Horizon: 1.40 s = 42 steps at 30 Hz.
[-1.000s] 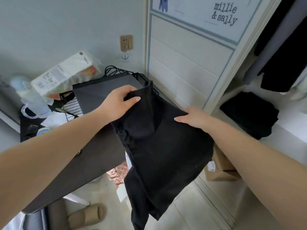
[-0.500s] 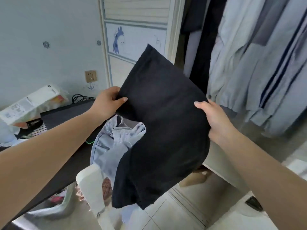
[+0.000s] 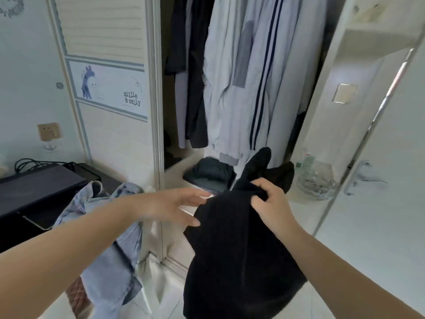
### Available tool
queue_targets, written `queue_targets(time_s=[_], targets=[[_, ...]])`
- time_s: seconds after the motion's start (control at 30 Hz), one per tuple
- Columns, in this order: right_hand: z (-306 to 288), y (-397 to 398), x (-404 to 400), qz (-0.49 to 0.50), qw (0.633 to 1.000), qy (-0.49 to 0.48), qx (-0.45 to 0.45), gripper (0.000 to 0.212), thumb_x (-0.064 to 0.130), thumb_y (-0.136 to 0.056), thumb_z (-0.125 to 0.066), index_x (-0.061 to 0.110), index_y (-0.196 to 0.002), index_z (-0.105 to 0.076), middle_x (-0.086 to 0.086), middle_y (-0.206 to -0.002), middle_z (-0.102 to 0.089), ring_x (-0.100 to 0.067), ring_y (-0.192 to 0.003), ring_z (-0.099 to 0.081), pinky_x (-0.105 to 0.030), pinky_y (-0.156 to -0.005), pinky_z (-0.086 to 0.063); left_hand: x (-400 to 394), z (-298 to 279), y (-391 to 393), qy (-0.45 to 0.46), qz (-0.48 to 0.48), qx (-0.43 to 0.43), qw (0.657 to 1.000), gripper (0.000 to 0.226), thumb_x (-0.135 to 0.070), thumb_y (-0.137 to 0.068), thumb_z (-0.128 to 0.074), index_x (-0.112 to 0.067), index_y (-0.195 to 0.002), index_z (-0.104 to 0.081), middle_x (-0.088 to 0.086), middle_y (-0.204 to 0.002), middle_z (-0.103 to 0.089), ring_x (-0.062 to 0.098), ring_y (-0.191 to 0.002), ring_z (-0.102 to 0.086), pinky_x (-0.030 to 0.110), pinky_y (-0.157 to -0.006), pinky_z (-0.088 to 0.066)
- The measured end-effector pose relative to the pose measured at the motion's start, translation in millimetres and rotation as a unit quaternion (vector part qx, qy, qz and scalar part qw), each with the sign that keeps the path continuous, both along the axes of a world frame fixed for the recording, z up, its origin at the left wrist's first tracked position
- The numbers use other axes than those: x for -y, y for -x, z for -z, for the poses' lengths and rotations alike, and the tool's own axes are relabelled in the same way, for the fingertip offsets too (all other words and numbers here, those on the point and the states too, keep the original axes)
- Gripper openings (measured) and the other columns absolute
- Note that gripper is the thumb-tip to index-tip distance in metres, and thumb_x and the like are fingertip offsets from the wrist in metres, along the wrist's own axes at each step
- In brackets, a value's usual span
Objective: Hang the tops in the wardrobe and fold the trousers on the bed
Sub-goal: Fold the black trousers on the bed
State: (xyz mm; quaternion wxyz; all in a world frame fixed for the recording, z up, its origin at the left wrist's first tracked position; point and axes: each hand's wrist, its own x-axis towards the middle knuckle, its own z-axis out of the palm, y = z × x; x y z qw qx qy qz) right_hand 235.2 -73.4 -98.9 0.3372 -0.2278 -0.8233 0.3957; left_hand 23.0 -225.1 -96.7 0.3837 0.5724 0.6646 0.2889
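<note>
A black garment [image 3: 239,256] hangs bunched in front of the open wardrobe [image 3: 230,88]. My right hand [image 3: 266,201] grips its gathered top edge, fingers curled into the cloth. My left hand [image 3: 174,209] is blurred, its fingers straight, fingertips at the garment's left edge and holding nothing. Light blue jeans [image 3: 108,238] lie draped over a white chair at lower left. Pale shirts and dark tops hang on the wardrobe rail.
A folded dark pile [image 3: 210,173] lies on the wardrobe shelf. The white sliding door [image 3: 110,111] with a giraffe picture stands left. An open door with a handle [image 3: 365,176] is at right. A black desk [image 3: 39,187] sits far left.
My left hand has let go of the black garment and opened. My right hand now holds the garment alone, lower and bunched. The view has swung right toward the wardrobe.
</note>
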Motion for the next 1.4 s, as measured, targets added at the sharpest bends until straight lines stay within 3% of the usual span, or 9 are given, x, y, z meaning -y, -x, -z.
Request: queue_targets(time_s=[0.17, 0.5, 0.73, 0.93, 1.03, 1.1, 1.2, 1.27, 1.4], targets=[[14, -18, 18, -0.027, 0.976, -0.199, 0.079, 0.024, 0.013, -0.071, -0.057, 0.017, -0.091, -0.068, 0.008, -0.086, -0.058, -0.009, -0.086, -0.055, -0.015, -0.077, -0.039, -45, -13, -58, 0.03, -0.059, 0.227, 0.972, 0.072, -0.067, -0.069, -0.067, -0.042, -0.132, -0.047, -0.005, -0.13, -0.057, 0.02, -0.116, -0.06, 0.046, -0.087, -0.055], [42, -23, 24, -0.075, 0.903, -0.375, 0.194, 0.039, 0.013, -0.081, -0.06, 0.012, -0.12, -0.064, -0.008, -0.113, -0.06, -0.026, -0.113, -0.051, -0.026, -0.104, -0.03, -83, 7, -94, 0.007, -0.151, 0.129, 0.98, 0.011, -0.022, -0.088, -0.058, -0.02, -0.098, -0.063, 0.003, -0.086, -0.068, 0.017, -0.08, -0.066, 0.029, -0.064, -0.052], [35, -33, 3, -0.106, 0.924, -0.337, 0.143, 0.053, 0.042, -0.084, -0.066, 0.019, -0.13, -0.055, 0.0, -0.125, -0.054, -0.016, -0.122, -0.044, -0.03, -0.107, -0.036, -81, 8, -83, -0.098, -0.158, 0.119, 0.975, 0.018, -0.004, -0.092, -0.054, -0.001, -0.107, -0.062, 0.014, -0.095, -0.065, 0.024, -0.091, -0.061, 0.041, -0.089, -0.048], [13, -72, -45, 0.146, 0.921, -0.35, 0.087, 0.082, 0.045, -0.075, -0.074, 0.017, -0.143, -0.036, -0.007, -0.145, -0.039, -0.024, -0.133, -0.036, -0.05, -0.111, -0.028, -74, -1, -65, -0.139, -0.157, 0.162, 0.964, 0.021, -0.014, -0.093, -0.059, -0.019, -0.113, -0.063, 0.006, -0.112, -0.069, 0.021, -0.106, -0.065, 0.042, -0.098, -0.049], [-2, -73, -60, 0.076, 0.972, -0.19, 0.115, 0.07, 0.04, -0.08, -0.071, 0.028, -0.141, -0.038, 0.023, -0.119, -0.052, -0.005, -0.109, -0.051, -0.019, -0.094, -0.04, -71, -7, -59, -0.152, -0.129, 0.157, 0.967, 0.022, -0.018, -0.093, -0.058, -0.022, -0.115, -0.063, 0.002, -0.111, -0.07, 0.018, -0.105, -0.066, 0.039, -0.096, -0.05], [-5, -69, -62, 0.049, 0.966, -0.221, 0.125, 0.04, 0.036, -0.086, -0.065, 0.029, -0.124, -0.054, 0.028, -0.095, -0.056, 0.0, -0.091, -0.057, -0.007, -0.079, -0.041, -70, -10, -59, -0.155, -0.119, 0.15, 0.969, 0.022, -0.022, -0.093, -0.059, -0.027, -0.114, -0.064, -0.003, -0.108, -0.071, 0.014, -0.102, -0.067, 0.034, -0.091, -0.052], [-14, -65, -64, 0.022, 0.964, -0.245, 0.098, 0.007, 0.031, -0.09, -0.061, 0.034, -0.097, -0.061, 0.026, -0.075, -0.053, 0.007, -0.075, -0.055, -0.003, -0.068, -0.038, -69, -24, -54, -0.17, -0.114, 0.078, 0.976, 0.013, -0.032, -0.091, -0.062, -0.029, -0.102, -0.067, -0.009, -0.099, -0.073, 0.007, -0.093, -0.069, 0.024, -0.08, -0.052], [-26, -64, -62, 0.01, 0.967, -0.246, 0.069, 0.024, 0.03, -0.09, -0.061, 0.048, -0.082, -0.049, 0.025, -0.069, -0.052, 0.012, -0.074, -0.055, -0.003, -0.067, -0.038, -66, -34, -51, -0.163, -0.096, 0.053, 0.98, 0.013, -0.038, -0.089, -0.062, -0.027, -0.092, -0.069, -0.008, -0.095, -0.073, 0.007, -0.09, -0.069, 0.021, -0.077, -0.051], [-50, -58, -61, -0.013, 0.969, -0.243, 0.039, 0.013, 0.039, -0.087, -0.061, 0.044, -0.078, -0.055, 0.017, -0.066, -0.06, 0.003, -0.072, -0.058, -0.01, -0.062, -0.041, -57, -43, -43, -0.127, -0.062, 0.165, 0.976, 0.039, -0.051, -0.082, -0.058, -0.019, -0.1, -0.07, 0.001, -0.104, -0.072, 0.013, -0.095, -0.068, 0.019, -0.072, -0.052]])
